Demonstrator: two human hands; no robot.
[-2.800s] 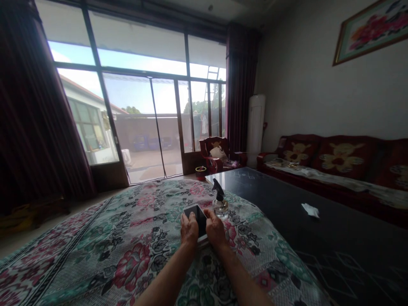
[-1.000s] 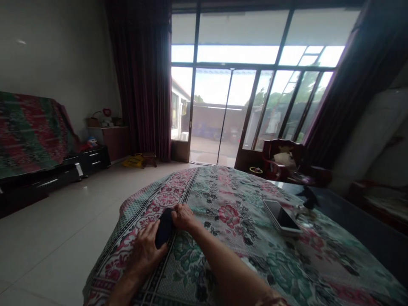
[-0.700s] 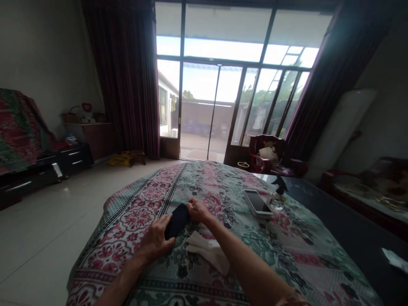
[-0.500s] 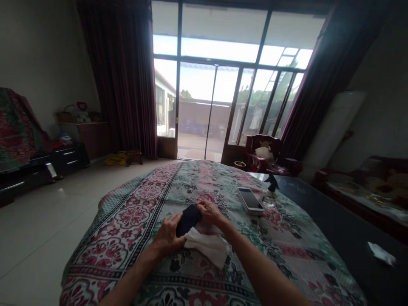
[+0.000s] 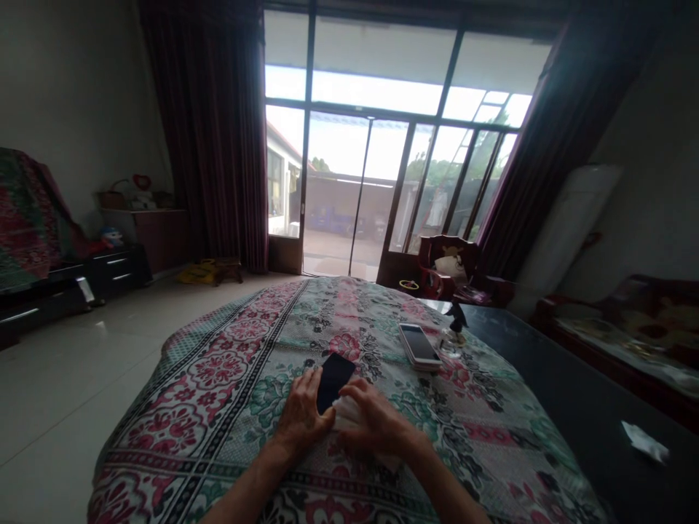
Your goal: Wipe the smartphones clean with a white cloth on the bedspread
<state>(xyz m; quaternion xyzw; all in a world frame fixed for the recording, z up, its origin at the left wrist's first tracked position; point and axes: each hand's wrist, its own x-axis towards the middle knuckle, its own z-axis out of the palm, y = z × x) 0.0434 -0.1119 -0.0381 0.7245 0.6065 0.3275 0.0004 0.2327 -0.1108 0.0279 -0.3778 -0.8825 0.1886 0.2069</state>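
Observation:
A dark phone [image 5: 334, 380] lies on the floral cloth [image 5: 229, 378] in front of me. My left hand [image 5: 301, 416] rests on the phone's near left side, fingers laid along it. My right hand [image 5: 373, 423] presses flat on a white cloth [image 5: 344, 416] just right of the phone, fingers stretched out. A second, light-coloured phone [image 5: 418, 345] lies farther off to the right on the floral cloth. Beside it stands a small clear spray bottle [image 5: 453, 329] with a dark trigger head.
A dark glossy table [image 5: 573, 407] runs along the right, with a crumpled white tissue [image 5: 644, 441] on it. A red sofa [image 5: 628, 327] and a red armchair [image 5: 453, 266] stand beyond. Glass doors [image 5: 349, 196] face me; a low cabinet [image 5: 81, 280] lines the left wall.
Both hands brought the dark phone from the cloth's left part toward the middle and laid it flat. The white cloth came into view; my right hand now presses on it.

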